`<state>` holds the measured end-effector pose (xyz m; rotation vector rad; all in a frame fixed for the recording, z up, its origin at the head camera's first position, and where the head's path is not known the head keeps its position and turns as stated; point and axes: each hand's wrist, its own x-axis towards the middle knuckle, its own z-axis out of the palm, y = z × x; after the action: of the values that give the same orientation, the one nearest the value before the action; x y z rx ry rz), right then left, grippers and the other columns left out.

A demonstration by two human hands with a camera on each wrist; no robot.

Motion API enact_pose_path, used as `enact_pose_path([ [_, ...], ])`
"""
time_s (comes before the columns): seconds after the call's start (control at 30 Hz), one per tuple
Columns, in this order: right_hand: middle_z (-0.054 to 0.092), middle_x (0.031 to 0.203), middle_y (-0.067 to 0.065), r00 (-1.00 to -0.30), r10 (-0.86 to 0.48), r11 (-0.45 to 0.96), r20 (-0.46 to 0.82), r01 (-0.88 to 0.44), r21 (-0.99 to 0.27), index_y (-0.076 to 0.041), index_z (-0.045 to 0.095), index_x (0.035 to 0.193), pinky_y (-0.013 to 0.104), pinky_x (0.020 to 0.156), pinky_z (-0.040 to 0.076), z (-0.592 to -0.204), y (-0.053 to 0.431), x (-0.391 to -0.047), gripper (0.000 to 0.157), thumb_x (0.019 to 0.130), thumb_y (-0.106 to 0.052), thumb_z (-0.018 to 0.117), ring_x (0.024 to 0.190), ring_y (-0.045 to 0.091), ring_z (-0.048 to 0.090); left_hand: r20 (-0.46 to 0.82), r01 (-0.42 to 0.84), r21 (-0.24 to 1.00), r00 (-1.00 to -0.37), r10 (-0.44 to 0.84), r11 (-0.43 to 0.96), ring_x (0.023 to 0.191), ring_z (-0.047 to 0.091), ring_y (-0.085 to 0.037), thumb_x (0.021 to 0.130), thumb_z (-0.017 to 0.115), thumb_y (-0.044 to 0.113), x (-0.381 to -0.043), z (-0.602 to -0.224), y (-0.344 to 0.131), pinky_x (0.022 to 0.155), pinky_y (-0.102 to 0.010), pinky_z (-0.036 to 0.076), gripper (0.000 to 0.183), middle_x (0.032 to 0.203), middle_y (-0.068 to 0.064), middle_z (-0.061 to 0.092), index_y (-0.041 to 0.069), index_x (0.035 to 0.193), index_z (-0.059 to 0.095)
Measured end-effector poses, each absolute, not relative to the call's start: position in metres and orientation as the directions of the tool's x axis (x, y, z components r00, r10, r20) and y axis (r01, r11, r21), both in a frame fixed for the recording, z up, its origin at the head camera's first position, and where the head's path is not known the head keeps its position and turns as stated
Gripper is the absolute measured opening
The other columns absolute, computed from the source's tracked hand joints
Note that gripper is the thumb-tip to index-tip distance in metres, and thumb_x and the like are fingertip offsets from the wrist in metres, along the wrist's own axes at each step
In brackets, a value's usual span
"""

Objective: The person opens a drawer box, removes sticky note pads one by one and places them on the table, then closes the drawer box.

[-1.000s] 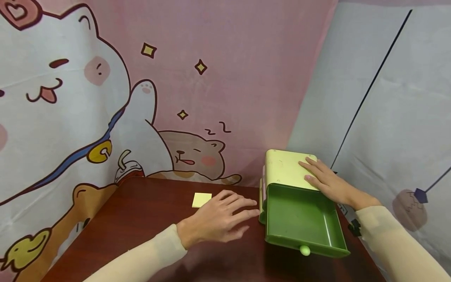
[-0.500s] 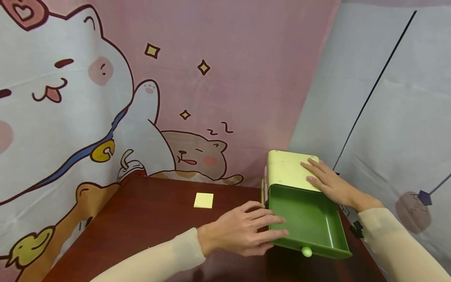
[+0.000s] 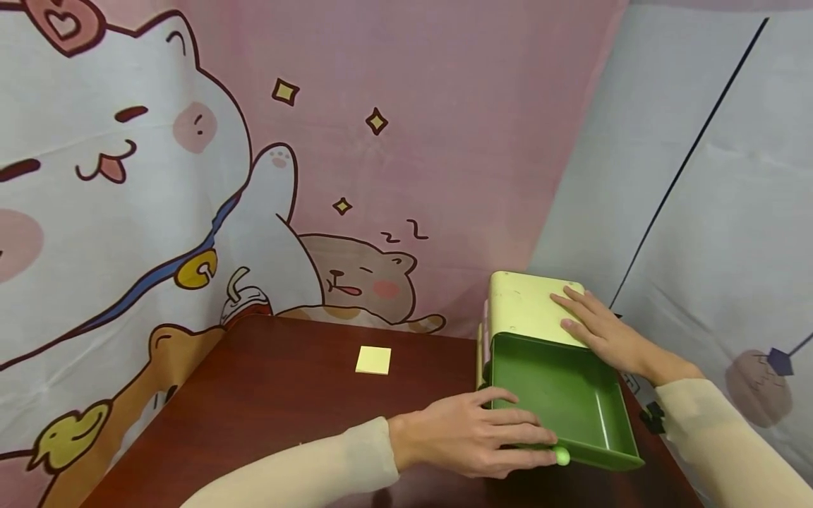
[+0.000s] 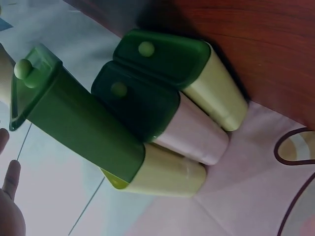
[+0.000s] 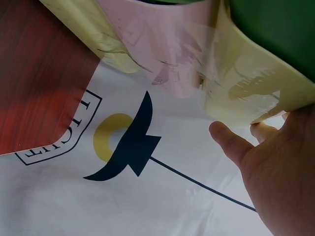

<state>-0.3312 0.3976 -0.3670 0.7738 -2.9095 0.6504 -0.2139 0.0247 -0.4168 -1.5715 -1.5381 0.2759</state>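
Note:
A small stacked drawer unit has pale yellow and pink casings with green drawers. Its top yellow casing (image 3: 533,303) shows in the head view, and the green top drawer (image 3: 559,395) is pulled far out with nothing visible inside. My left hand (image 3: 476,434) reaches across the drawer's front left corner, fingers extended, fingertips beside the light green round knob (image 3: 562,456); contact is unclear. Flat on top of the casing rests my right hand (image 3: 610,335). In the left wrist view, the pink-cased drawer (image 4: 135,101) and bottom drawer (image 4: 162,56) are pushed in.
On the dark red-brown table (image 3: 286,395), a yellow sticky note pad (image 3: 373,360) lies left of the drawer unit. A cartoon-printed cloth (image 3: 444,141) hangs behind and beside the table. Near the table's right edge is a small dark object (image 3: 652,418).
My left hand has moved right, from the table beside the unit to the front of the pulled-out drawer near its knob. The right hand stays on the casing.

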Motion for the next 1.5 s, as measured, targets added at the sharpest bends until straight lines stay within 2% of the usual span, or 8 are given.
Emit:
enact_pose_path([
  [0.17, 0.012, 0.195, 0.026, -0.876, -0.457, 0.783, 0.155, -0.479, -0.397, -0.023, 0.030, 0.187, 0.096, 0.129, 0.006, -0.368, 0.398, -0.330, 0.067, 0.125, -0.040, 0.049, 0.178, 0.066, -0.003, 0.361, 0.690, -0.710, 0.186, 0.914, 0.141, 0.156, 0.062, -0.003, 0.128, 0.030, 0.030, -0.208, -0.419, 0.036, 0.135, -0.037, 0.046, 0.053, 0.169, 0.017, 0.065, 0.035, 0.169, 0.063],
  [0.3, 0.013, 0.195, 0.027, -0.877, -0.453, 0.786, 0.161, -0.477, -0.393, -0.022, 0.031, 0.187, 0.096, 0.129, 0.007, -0.369, 0.399, -0.329, 0.067, 0.125, -0.040, 0.049, 0.177, 0.066, -0.003, 0.353, 0.665, -0.733, 0.185, 0.917, 0.147, 0.155, 0.062, -0.002, 0.129, 0.032, 0.026, -0.206, -0.424, 0.044, 0.133, -0.035, 0.048, 0.051, 0.167, 0.020, 0.066, 0.036, 0.168, 0.063],
  [0.5, 0.012, 0.195, 0.028, -0.874, -0.456, 0.782, 0.169, -0.485, -0.391, -0.022, 0.031, 0.186, 0.095, 0.130, 0.005, -0.366, 0.399, -0.329, 0.067, 0.125, -0.039, 0.050, 0.177, 0.067, -0.003, 0.398, 0.641, -0.744, 0.198, 0.896, 0.188, 0.144, 0.066, 0.000, 0.128, 0.038, 0.022, -0.208, -0.431, 0.053, 0.120, -0.031, 0.055, 0.048, 0.157, 0.025, 0.071, 0.040, 0.160, 0.070],
  [0.67, 0.012, 0.195, 0.027, -0.876, -0.456, 0.786, 0.156, -0.479, -0.392, -0.022, 0.030, 0.187, 0.096, 0.129, 0.006, -0.366, 0.398, -0.328, 0.067, 0.125, -0.041, 0.049, 0.177, 0.066, -0.004, 0.427, 0.616, -0.759, 0.228, 0.875, 0.210, 0.135, 0.068, 0.003, 0.127, 0.042, 0.022, -0.209, -0.435, 0.060, 0.116, -0.030, 0.056, 0.045, 0.149, 0.027, 0.073, 0.042, 0.152, 0.074],
  [0.93, 0.012, 0.195, 0.028, -0.873, -0.459, 0.783, 0.164, -0.485, -0.390, -0.023, 0.029, 0.187, 0.096, 0.129, 0.004, -0.370, 0.399, -0.330, 0.067, 0.125, -0.041, 0.048, 0.177, 0.068, -0.004, 0.449, 0.602, -0.765, 0.241, 0.860, 0.230, 0.123, 0.067, 0.003, 0.127, 0.044, 0.022, -0.209, -0.436, 0.069, 0.112, -0.029, 0.055, 0.043, 0.136, 0.028, 0.075, 0.042, 0.143, 0.078],
  [1.07, 0.013, 0.194, 0.028, -0.872, -0.458, 0.784, 0.170, -0.487, -0.386, -0.022, 0.030, 0.187, 0.096, 0.130, 0.005, -0.369, 0.399, -0.330, 0.067, 0.125, -0.041, 0.049, 0.177, 0.068, -0.003, 0.450, 0.582, -0.778, 0.252, 0.856, 0.237, 0.121, 0.067, 0.001, 0.127, 0.044, 0.022, -0.211, -0.438, 0.074, 0.112, -0.031, 0.055, 0.043, 0.133, 0.027, 0.076, 0.042, 0.140, 0.079],
  [1.33, 0.014, 0.195, 0.027, -0.874, -0.453, 0.784, 0.176, -0.485, -0.387, -0.022, 0.032, 0.186, 0.095, 0.130, 0.006, -0.368, 0.398, -0.330, 0.067, 0.125, -0.040, 0.050, 0.177, 0.067, -0.001, 0.480, 0.569, -0.778, 0.266, 0.836, 0.265, 0.113, 0.065, 0.002, 0.126, 0.046, 0.023, -0.212, -0.438, 0.080, 0.102, -0.027, 0.052, 0.040, 0.127, 0.027, 0.076, 0.041, 0.134, 0.081],
  [1.5, 0.013, 0.195, 0.027, -0.874, -0.456, 0.784, 0.168, -0.484, -0.389, -0.022, 0.031, 0.186, 0.095, 0.130, 0.007, -0.368, 0.397, -0.329, 0.067, 0.125, -0.039, 0.049, 0.177, 0.067, -0.002, 0.489, 0.576, -0.771, 0.259, 0.833, 0.273, 0.113, 0.064, 0.000, 0.126, 0.046, 0.023, -0.211, -0.438, 0.080, 0.101, -0.027, 0.050, 0.040, 0.127, 0.027, 0.075, 0.041, 0.132, 0.082],
])
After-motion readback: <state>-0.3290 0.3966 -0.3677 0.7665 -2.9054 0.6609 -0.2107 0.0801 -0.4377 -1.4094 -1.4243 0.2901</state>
